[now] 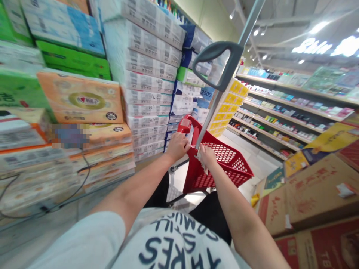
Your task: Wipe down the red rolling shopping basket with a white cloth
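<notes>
A red shopping cart (238, 166) with a perforated basket stands right in front of my body. My left hand (178, 146) is wrapped round the left part of its red handle. My right hand (206, 157) is closed at the handle's right part, by the lower end of a grey metal pole (214, 106), with a whitish crumpled cloth or tissue under its fingers. The pole slants up to the right and carries a grey loop-shaped grip (231, 67). Whether the right fingers also hold the pole is unclear.
Tall stacks of white packs (153, 58) and orange tissue packs (81, 98) stand on the left, with a thin black cable below. Cardboard boxes (319, 190) line the right side. Stocked shelves (280, 106) stand behind the cart, past yellow boxes (228, 108).
</notes>
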Demonstrator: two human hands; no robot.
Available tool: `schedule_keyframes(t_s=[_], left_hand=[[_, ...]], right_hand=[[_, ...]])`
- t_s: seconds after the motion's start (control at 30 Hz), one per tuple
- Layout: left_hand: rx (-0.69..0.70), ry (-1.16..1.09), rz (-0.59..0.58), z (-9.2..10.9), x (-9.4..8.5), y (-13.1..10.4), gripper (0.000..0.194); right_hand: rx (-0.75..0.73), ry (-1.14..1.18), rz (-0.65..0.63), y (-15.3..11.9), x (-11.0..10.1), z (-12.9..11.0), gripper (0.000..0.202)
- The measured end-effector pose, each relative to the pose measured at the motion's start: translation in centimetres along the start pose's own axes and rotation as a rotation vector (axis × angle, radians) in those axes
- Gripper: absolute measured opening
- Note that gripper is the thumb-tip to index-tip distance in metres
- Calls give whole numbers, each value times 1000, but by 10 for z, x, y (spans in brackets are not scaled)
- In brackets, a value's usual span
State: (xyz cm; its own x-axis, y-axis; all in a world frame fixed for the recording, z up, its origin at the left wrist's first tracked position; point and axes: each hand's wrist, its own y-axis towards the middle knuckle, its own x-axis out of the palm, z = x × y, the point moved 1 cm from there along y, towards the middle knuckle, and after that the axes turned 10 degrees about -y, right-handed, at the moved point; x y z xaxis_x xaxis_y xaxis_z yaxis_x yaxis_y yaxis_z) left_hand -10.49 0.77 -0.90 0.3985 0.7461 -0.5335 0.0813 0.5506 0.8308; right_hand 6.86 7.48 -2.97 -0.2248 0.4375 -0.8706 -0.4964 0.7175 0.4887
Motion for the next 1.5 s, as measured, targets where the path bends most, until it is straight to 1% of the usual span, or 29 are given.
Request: schedule_keyframes(t_s=[0.03,0.1,0.17,0.23,0.27,0.37,0.4,0.43,0.47,0.53,0.57,0.6,0.63,0.67,0.77,0.8,0.83,0.93,0.97,1.0,1.03,1.13,1.17,1.2,1.3,1.33,1.37,1.5], left_hand=[[-8,2,7,1,-1,0,23],[-20,-2,19,1,-1,0,23],[-22,-13,14,1,1,1,24],[-31,-16,8,0,2,2,23],[-40,-10,15,0,2,1,21],[-28,25,34,4,3,-1,16],[3,32,19,7,4,-3,16],[41,33,-8,11,4,-5,17],[75,34,-40,14,4,-6,18],[104,53,-80,21,5,-9,19],[98,77,-81,23,6,-10,19],[85,106,-74,25,6,-10,19],[71,135,-63,26,6,-10,20],[61,160,-51,26,7,-9,21],[46,191,-29,26,9,-8,22],[42,192,-22,26,10,-8,22],[41,190,-17,26,11,-8,21],[49,178,-9,26,12,-9,21],[54,174,-9,27,12,-10,20],[59,168,-11,27,12,-10,20],[60,162,-11,27,11,-11,20],[52,146,-6,27,11,-11,19],[49,144,-2,27,12,-11,19],[50,143,1,27,12,-11,19],[68,142,10,26,12,-12,18],[77,141,13,26,13,-13,18],[84,139,17,25,13,-13,18],[94,123,40,20,14,-13,17]], right_hand=[[28,18,28,-4,0,-1,44],[111,81,148,-16,3,-4,45],[118,129,268,-25,5,-8,45],[111,190,313,-26,6,-9,46],[122,220,286,-23,5,-9,46],[192,259,84,-10,3,-5,53],[197,252,61,-8,3,-4,54],[184,241,86,-9,5,-4,53],[156,228,158,-12,7,-4,51],[83,211,355,-22,13,-6,44],[53,215,427,-28,16,-6,42],[32,229,468,-31,18,-5,41],[15,250,473,-33,19,-4,41],[3,277,450,-32,19,-3,40],[12,357,342,-26,16,-1,41],[26,365,331,-25,15,-2,41],[43,360,347,-26,15,-3,41],[95,297,486,-32,18,-6,39],[104,279,511,-34,19,-6,39],[106,269,503,-33,19,-5,39],[106,268,460,-31,19,-3,40],[105,281,278,-24,15,2,44],[103,281,258,-23,15,3,45],[103,274,277,-24,15,3,44],[134,225,443,-32,17,1,42],[153,203,468,-33,18,1,42],[169,180,457,-34,18,1,42],[164,99,248,-28,16,4,40]])
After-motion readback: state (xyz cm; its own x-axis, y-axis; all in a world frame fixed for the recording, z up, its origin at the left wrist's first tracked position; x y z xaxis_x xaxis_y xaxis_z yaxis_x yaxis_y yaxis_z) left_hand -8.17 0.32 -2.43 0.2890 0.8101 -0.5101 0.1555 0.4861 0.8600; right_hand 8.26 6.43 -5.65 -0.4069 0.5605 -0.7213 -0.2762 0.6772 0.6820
